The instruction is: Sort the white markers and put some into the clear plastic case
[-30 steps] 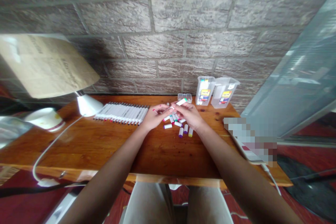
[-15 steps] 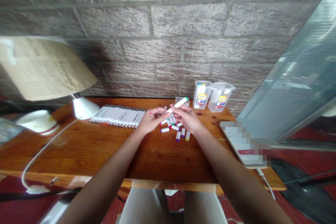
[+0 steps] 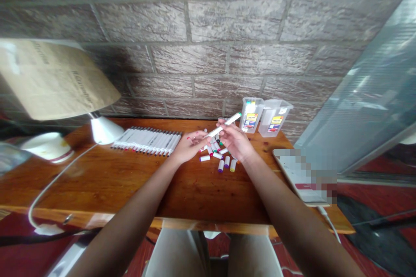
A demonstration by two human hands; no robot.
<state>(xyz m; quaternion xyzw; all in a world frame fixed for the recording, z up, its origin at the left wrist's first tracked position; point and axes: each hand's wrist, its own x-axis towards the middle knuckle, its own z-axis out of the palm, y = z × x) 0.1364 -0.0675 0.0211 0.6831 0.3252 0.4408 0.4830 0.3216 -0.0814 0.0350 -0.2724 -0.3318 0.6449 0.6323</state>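
Observation:
A white marker with a green end [image 3: 232, 118] is held slantwise over the desk, its green end up to the right. My left hand [image 3: 187, 148] is closed on its lower end with thumb and fingers. My right hand [image 3: 237, 142] pinches it nearer the middle. Beneath and between the hands lie several loose marker caps [image 3: 227, 162], white with purple, yellow, red or green ends; the hands hide some of them. Left of my left hand, several white markers [image 3: 147, 140] lie side by side in a row. Part of a small clear box [image 3: 222, 120] shows behind my right hand.
Two clear plastic containers [image 3: 274, 117] stand at the wall, the left one holding some markers. A lamp [image 3: 104, 130] and a paper cup [image 3: 45, 147] are on the left. A white device [image 3: 292, 169], partly blurred, lies on the right edge of the wooden desk [image 3: 208, 199].
The marker has shifted right and slightly up, and more of its body shows between my hands. My right hand has moved a little right; my left hand stays nearly in place.

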